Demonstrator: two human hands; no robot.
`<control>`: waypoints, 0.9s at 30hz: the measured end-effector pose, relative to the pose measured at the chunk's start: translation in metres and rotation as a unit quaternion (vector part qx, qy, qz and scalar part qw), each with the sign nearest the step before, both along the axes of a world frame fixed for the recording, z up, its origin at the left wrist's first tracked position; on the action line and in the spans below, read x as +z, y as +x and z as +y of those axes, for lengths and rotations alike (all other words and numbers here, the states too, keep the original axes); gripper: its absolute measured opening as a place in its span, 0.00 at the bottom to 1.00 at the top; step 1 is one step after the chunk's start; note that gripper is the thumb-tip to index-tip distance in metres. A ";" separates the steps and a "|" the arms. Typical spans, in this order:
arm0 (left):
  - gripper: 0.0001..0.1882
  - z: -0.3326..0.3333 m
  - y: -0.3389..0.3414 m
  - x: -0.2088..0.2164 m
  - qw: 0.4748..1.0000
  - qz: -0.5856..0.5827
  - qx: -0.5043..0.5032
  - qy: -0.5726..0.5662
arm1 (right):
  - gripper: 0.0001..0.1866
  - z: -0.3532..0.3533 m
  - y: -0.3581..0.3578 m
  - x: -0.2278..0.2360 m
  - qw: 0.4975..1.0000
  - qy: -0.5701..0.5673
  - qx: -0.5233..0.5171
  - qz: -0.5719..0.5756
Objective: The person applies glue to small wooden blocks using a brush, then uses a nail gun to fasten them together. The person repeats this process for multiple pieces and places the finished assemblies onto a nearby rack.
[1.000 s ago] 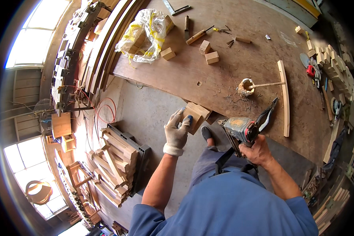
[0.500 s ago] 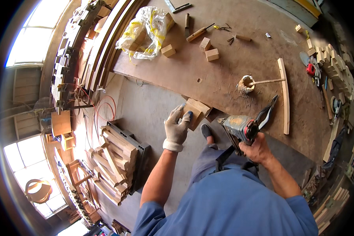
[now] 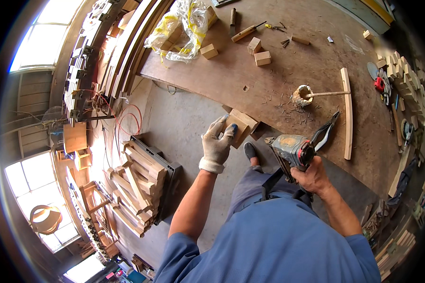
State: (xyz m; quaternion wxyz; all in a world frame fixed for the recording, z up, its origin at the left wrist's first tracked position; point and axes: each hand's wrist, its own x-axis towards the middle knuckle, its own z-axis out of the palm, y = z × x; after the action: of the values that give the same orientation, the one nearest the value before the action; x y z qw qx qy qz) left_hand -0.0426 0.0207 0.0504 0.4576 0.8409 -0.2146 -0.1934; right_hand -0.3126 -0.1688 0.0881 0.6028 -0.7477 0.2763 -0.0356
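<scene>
My left hand, in a pale knit glove with blue on the fingertips, grips a wooden block at the table's near edge. Fingers lie over its far side and the thumb presses its top. Against that block sits another wooden piece, partly covered by it. My bare right hand is closed round the handle of a nail gun. The gun's nose points left toward the blocks, with a gap between. Pincers with dark jaws lie just beyond the gun.
On the brown table are a crusted glue pot with a stick, a long wooden strip, loose nails, small blocks and a plastic bag. Stacked wood pieces stand at lower left. More blocks are piled right.
My view has shifted slightly, so the table and its things appear a little farther right and higher. Both hands keep their grips, on the block and the nail gun.
</scene>
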 end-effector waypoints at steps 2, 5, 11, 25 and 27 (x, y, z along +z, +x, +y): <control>0.24 0.000 0.000 -0.001 1.000 0.000 0.001 -0.003 | 0.15 0.000 0.000 0.000 1.000 -0.003 0.004 0.005; 0.24 0.000 0.000 -0.003 1.000 -0.005 0.004 -0.006 | 0.15 0.001 0.001 0.002 1.000 0.002 0.011 0.014; 0.23 -0.002 -0.001 0.001 1.000 -0.004 0.005 -0.001 | 0.08 0.005 0.006 0.002 0.999 -0.014 -0.026 -0.029; 0.23 0.001 -0.001 -0.006 1.000 0.009 0.012 -0.022 | 0.20 0.003 0.011 0.007 1.000 0.004 0.017 -0.025; 0.23 0.000 -0.001 -0.005 1.000 0.011 0.012 -0.024 | 0.20 0.004 0.011 0.005 1.000 0.007 0.026 -0.004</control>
State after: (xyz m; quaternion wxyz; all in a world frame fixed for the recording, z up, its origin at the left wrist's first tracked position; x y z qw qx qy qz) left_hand -0.0435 0.0207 0.0449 0.4821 0.8302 -0.2038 -0.1918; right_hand -0.3017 -0.1653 0.0927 0.6098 -0.7504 0.2542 -0.0208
